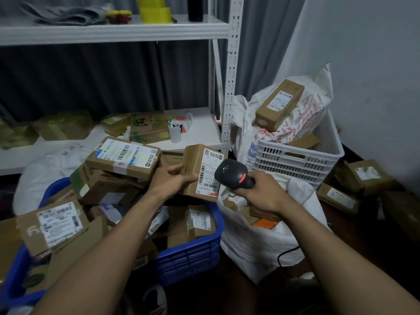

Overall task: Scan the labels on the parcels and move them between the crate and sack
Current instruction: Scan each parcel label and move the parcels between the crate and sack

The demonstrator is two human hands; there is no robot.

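Parcel held over the blue crate, scanner at its label

The left hand grips the parcel by its left side, thumb on top, above the crate's far right corner. Just right of the crate, the right hand is wrapped around the scanner's handle, over the open sack standing against the crate's right wall. More parcels fill the crate.

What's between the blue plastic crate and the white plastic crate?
Head view: the open white woven sack, parcels inside; above it the right hand grips the black handheld scanner.
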